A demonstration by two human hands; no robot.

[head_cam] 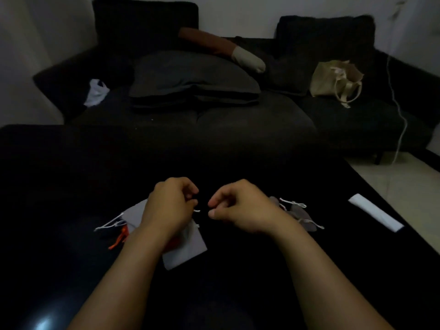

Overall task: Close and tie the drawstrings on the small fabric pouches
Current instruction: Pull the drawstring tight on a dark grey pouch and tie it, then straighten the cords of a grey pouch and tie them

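Left hand (pixel 170 206): our fingers are curled, pinching the thin white drawstring (pixel 197 210) of the small grey fabric pouch (pixel 185 248).
Right hand (pixel 238 206): fingers curled near the cord's end; we cannot tell whether it grips.
Pouch: lies on the glossy black desk (pixel 71 186), under our left wrist.
Other pouches: 1 grey heap (pixel 300 215) beside our right hand.

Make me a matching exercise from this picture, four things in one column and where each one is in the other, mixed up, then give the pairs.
Things:
1. tote bag
2. white strip
3. orange cord
4. grey pouch

Places:
A. on the table, under the left wrist
B. on the sofa, right side
C. on the table, far right
D. on the table, left of the left forearm

Pairs: 1-B, 2-C, 3-D, 4-A
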